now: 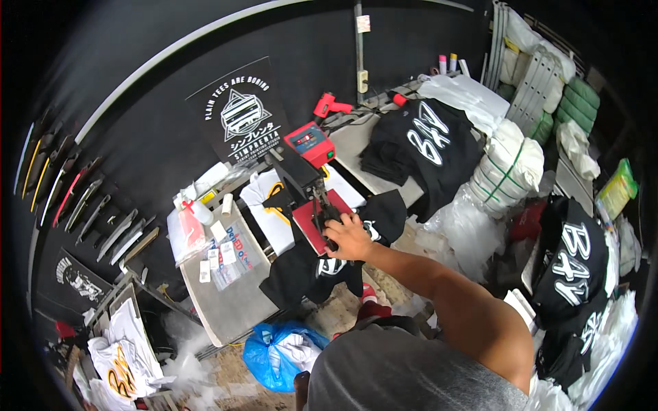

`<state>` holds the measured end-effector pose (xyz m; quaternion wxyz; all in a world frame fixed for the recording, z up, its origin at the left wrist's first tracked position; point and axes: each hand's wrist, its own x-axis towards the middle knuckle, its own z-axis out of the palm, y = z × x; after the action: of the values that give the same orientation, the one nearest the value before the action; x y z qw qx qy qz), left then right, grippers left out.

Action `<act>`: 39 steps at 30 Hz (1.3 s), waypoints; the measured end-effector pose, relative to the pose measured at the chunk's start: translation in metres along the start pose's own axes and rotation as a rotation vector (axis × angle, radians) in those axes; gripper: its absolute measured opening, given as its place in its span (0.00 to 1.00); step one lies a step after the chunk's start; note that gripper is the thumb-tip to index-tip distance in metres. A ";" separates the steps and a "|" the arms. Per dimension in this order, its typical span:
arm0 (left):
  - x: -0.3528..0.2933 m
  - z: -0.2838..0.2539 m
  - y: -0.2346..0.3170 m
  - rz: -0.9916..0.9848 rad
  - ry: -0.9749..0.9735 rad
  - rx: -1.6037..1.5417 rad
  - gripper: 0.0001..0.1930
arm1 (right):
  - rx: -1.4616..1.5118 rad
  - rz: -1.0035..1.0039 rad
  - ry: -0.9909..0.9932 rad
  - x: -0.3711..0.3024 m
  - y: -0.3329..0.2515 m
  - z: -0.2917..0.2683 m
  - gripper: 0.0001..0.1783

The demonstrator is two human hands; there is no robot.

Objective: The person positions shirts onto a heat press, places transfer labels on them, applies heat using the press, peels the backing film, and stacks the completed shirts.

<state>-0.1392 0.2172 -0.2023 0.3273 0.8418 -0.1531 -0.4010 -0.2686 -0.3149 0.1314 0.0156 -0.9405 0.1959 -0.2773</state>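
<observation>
My right hand (347, 236) is closed on the black handle (327, 218) of a red and black heat press (310, 171), at the front of its open red plate (310, 222). A black garment with white print (322, 270) hangs from the lower platen under my hand. White shirts with yellow print (271, 205) lie just left of the press. My left hand is out of view.
A grey side table (229, 301) to the left carries a spray bottle (194, 229), a tape roll and small printed sheets. Black printed shirts (428, 140) are stacked at the back right, white bundles (510, 168) beyond. A blue bag (274, 349) lies on the floor.
</observation>
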 end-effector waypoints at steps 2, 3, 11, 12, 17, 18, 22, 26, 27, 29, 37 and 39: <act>0.002 0.001 0.004 -0.006 -0.001 -0.001 0.05 | -0.010 -0.013 -0.005 -0.001 0.000 0.000 0.23; 0.003 0.001 0.006 -0.005 -0.002 0.004 0.06 | 0.013 -0.006 -0.006 -0.001 0.000 0.000 0.23; 0.013 0.007 0.019 -0.026 -0.007 0.011 0.07 | -0.013 -0.010 -0.013 -0.001 0.002 0.003 0.23; 0.011 0.007 0.018 -0.027 -0.008 0.007 0.07 | -0.011 -0.015 0.001 -0.002 0.002 0.003 0.23; 0.003 0.007 0.011 -0.047 -0.002 -0.026 0.07 | -0.010 -0.024 0.034 -0.001 0.002 0.005 0.24; 0.001 0.007 0.008 -0.057 0.003 -0.037 0.07 | -0.005 -0.018 0.029 -0.001 0.002 0.005 0.24; -0.009 0.007 -0.001 -0.076 0.025 -0.077 0.08 | 0.012 -0.033 0.024 0.000 0.003 0.004 0.27; -0.017 0.007 -0.006 -0.102 0.044 -0.103 0.09 | 0.002 -0.056 0.046 0.001 0.002 0.004 0.29; -0.019 0.007 -0.007 -0.105 0.047 -0.107 0.09 | -0.010 -0.056 0.050 0.001 0.002 0.004 0.29; -0.021 0.008 -0.008 -0.111 0.058 -0.120 0.09 | -0.033 -0.052 0.058 0.002 0.001 0.004 0.28; -0.022 0.011 -0.006 -0.115 0.043 -0.130 0.10 | -0.030 -0.046 0.055 0.003 -0.001 0.003 0.24; -0.021 0.012 -0.005 -0.119 0.043 -0.132 0.10 | -0.033 -0.049 0.058 0.003 -0.001 0.003 0.24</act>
<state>-0.1616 0.2270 -0.1991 0.3609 0.8344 -0.0689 -0.4108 -0.2645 -0.3158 0.1304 -0.0125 -0.9367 0.1778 -0.3015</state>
